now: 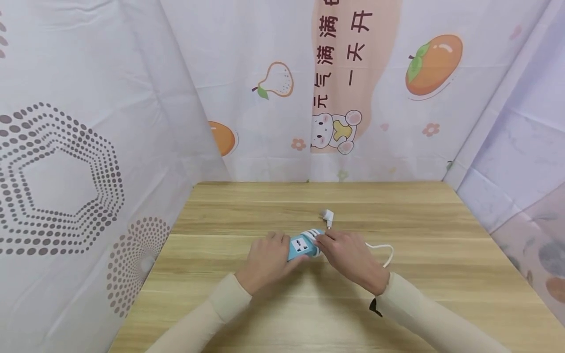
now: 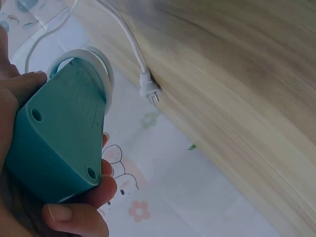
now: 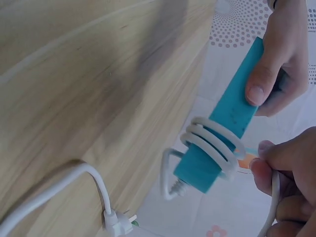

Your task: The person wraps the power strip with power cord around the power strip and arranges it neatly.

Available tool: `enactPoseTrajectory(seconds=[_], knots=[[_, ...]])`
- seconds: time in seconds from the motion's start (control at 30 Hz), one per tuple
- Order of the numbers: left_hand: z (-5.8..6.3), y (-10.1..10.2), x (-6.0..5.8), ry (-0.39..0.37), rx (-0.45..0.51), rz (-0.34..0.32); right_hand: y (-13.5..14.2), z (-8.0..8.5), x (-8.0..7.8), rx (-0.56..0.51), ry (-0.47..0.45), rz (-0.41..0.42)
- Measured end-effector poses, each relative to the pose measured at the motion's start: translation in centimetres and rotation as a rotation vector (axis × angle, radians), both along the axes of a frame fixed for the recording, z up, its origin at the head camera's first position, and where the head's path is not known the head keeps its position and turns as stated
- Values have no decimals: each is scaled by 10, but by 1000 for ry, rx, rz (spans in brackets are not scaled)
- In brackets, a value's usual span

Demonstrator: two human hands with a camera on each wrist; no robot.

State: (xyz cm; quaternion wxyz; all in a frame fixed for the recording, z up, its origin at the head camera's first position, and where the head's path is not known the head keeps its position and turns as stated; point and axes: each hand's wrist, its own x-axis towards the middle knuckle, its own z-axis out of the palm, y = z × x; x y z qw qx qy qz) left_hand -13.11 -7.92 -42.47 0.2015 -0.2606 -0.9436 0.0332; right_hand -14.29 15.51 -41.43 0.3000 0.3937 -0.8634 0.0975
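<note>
At the far left hangs a white cloth point(image 1: 66, 181) printed with rings of dots. To its right, the left hand point(image 1: 267, 257) comes in from the near side in a pale sleeve point(image 1: 229, 299), its fingers clamped round the left end of a teal power strip point(image 1: 300, 246). The strip is held off the desk point(image 1: 247, 211), around the middle from left to right, its socket face showing to the head view and its right end pointing slightly far. White cord point(image 1: 312, 234) is wound in several loops round that right end. Just beyond it, on the far side, the plug point(image 1: 328, 217) lies on the desk, its prongs showing in the left wrist view. Next comes the right hand point(image 1: 353, 257), thumb and forefinger together, pinching a length of the cord close to the loops; a black band point(image 1: 375, 308) shows at the near edge of its sleeve. Right of this hand, more cord bends in a curve over the desk. A patterned drape point(image 1: 525, 147) hangs at the far right.
</note>
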Motion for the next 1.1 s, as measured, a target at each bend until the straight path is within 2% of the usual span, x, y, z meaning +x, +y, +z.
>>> enactPoseTrajectory(seconds=[0.17, 0.27, 0.47, 0.67, 0.8, 1.1], knots=[[1, -4, -5, -1, 38, 9, -1, -4, -1, -60, -15, -9], [2, -7, -9, -1, 68, 37, -1, -6, -1, -104, -30, 6], [1, -13, -15, -38, 139, 72, 2, -13, 0, -115, -32, 31], [-4, -15, -16, -117, 202, 76, 2, -18, 0, -111, -30, 50], [-7, -17, -18, -161, 277, 85, 3, -22, 0, -121, -52, 66], [-7, -18, -20, -340, 438, 124, 2, -29, 3, -139, -86, 73]])
